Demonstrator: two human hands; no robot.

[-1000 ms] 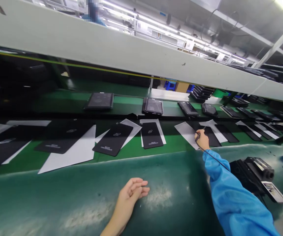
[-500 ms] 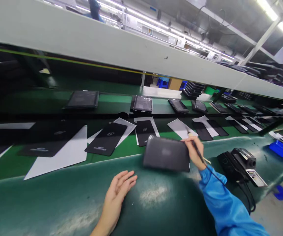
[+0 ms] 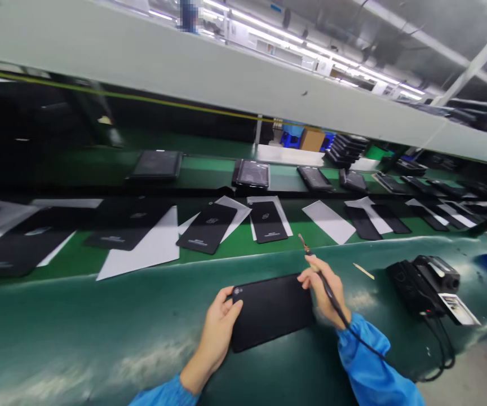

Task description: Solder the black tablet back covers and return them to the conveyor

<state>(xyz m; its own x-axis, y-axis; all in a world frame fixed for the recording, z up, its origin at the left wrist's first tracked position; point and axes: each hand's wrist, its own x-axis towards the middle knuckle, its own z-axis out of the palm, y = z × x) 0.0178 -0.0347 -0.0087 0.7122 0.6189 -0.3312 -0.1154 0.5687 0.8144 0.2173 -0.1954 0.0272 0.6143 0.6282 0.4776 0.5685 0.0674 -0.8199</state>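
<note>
A black phone body (image 3: 271, 313) lies flat on the green bench mat (image 3: 78, 332), back side up, with a small camera opening at its left end. My left hand (image 3: 216, 332) grips that end. My right hand (image 3: 323, 287) pinches a corded soldering iron (image 3: 327, 287) with a brass tip (image 3: 302, 243), and its fingers rest against the phone's upper right corner. The iron's thin black cord runs down past my blue sleeve (image 3: 364, 361).
Black back panels on white sheets (image 3: 207, 228) lie along a green belt beyond the mat. Dark phones (image 3: 252, 173) stand in a farther row. A black bench unit (image 3: 421, 287) with cables sits to the right, near a wooden stick (image 3: 364, 271). A grey shelf (image 3: 184, 62) runs overhead.
The phone, lifted and blurred beside my right hand earlier, now lies on the mat. My left hand has moved from resting open to gripping it. The iron stays in my right hand.
</note>
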